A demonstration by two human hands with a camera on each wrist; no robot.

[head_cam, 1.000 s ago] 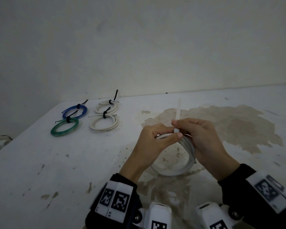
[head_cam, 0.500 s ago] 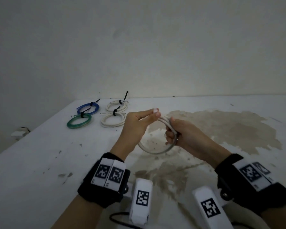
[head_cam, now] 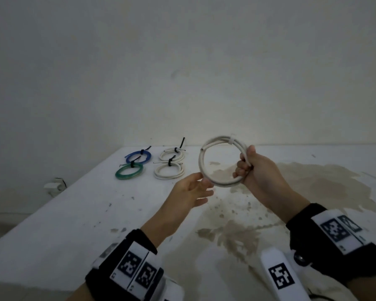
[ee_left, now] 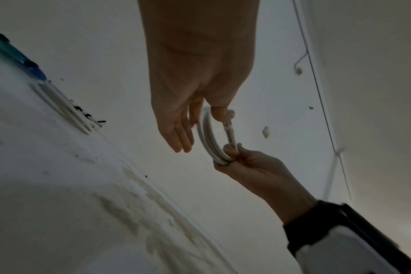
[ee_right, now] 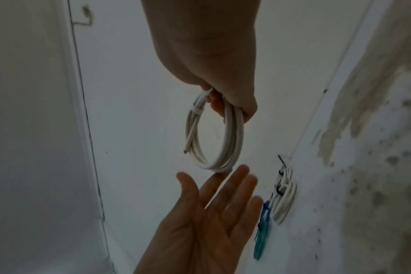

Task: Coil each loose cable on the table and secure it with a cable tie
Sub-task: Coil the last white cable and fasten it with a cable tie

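Observation:
A white cable coil (head_cam: 201, 164) hangs upright in the air above the table, bound by a white cable tie (head_cam: 232, 140) at its top. My right hand (head_cam: 245, 168) grips the coil's right side, fingers curled round the strands (ee_right: 232, 111). My left hand (head_cam: 199, 187) is open, palm up, just below the coil's lower left (ee_right: 214, 200); whether its fingertips touch the coil I cannot tell. In the left wrist view the coil (ee_left: 207, 137) shows edge-on between both hands.
At the table's far left lie tied coils: blue (head_cam: 138, 156), green (head_cam: 129, 172), and two white ones (head_cam: 172, 153) (head_cam: 169, 170), each with a black tie. The white table (head_cam: 74, 213) carries a large brown stain (head_cam: 313, 181). A wall rises behind.
The coil has been lifted from low over the table and turned upright. My left hand has let go and opened below it; the right hand alone holds it now.

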